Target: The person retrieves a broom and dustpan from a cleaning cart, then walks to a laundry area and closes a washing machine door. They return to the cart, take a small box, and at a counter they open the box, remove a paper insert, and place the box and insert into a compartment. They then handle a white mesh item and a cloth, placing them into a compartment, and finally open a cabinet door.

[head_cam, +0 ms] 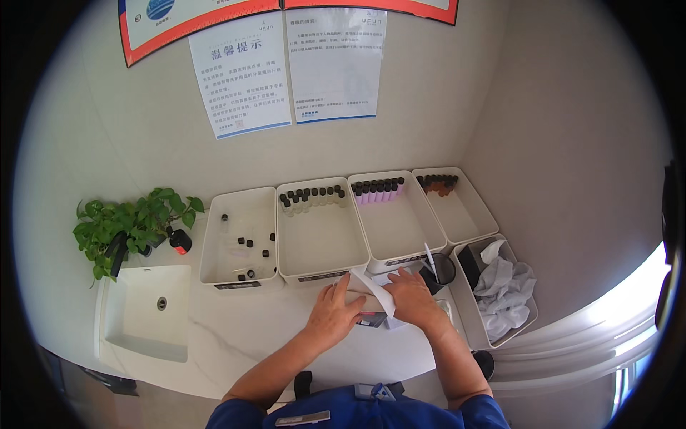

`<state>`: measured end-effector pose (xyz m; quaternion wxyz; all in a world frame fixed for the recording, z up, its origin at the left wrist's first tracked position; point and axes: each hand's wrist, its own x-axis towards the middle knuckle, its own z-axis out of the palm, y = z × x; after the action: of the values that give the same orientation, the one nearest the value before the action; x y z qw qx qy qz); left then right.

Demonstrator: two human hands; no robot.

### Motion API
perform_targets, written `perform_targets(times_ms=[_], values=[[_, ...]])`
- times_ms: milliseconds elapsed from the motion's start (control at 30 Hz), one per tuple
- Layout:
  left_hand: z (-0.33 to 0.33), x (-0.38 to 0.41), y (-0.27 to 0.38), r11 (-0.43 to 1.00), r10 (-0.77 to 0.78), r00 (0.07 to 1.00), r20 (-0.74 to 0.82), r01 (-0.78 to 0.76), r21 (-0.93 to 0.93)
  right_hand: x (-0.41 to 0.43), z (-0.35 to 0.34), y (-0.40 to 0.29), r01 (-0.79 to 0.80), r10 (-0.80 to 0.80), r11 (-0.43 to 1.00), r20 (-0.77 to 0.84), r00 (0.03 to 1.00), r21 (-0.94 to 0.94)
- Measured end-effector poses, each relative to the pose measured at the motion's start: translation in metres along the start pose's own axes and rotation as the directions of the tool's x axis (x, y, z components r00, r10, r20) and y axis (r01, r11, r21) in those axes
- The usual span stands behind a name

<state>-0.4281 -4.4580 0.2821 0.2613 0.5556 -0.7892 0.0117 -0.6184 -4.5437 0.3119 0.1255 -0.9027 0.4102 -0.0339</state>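
Observation:
White paper sheets [375, 292], one of them lifted at an angle, are between my two hands over the counter. My left hand [333, 313] grips the left side of the sheets with thumb and fingers. On the right side, my right hand [415, 300] holds the raised sheet, which partly hides its thumb. Beneath lies a dark card or booklet [371, 319], mostly covered. Just beyond my right hand stands a black mesh pen cup [444, 270] with a white pen [430, 256] in it.
Along the wall stand white bins: one with scattered small bottles [214, 252], others with clear bottles [321, 236], pink bottles [399, 225] and brown bottles [463, 209]. At right, a bin [496, 341] holds crumpled white plastic [506, 289]. A sink [144, 322] and a potted plant [134, 220] are left.

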Motion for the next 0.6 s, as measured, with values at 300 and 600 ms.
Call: perform_targets(times_ms=[300,600], values=[[-0.005,0.001,0.001,1.000,-0.007,0.999,-0.042,0.008,0.028,-0.006,-0.009,-0.005,0.067,-0.065,0.998,-0.135,0.989,0.011],[-0.011,0.007,0.000,0.998,-0.033,0.999,0.006,0.033,0.044,-0.005,-0.009,-0.011,0.094,-0.102,0.993,-0.121,0.988,-0.067]])
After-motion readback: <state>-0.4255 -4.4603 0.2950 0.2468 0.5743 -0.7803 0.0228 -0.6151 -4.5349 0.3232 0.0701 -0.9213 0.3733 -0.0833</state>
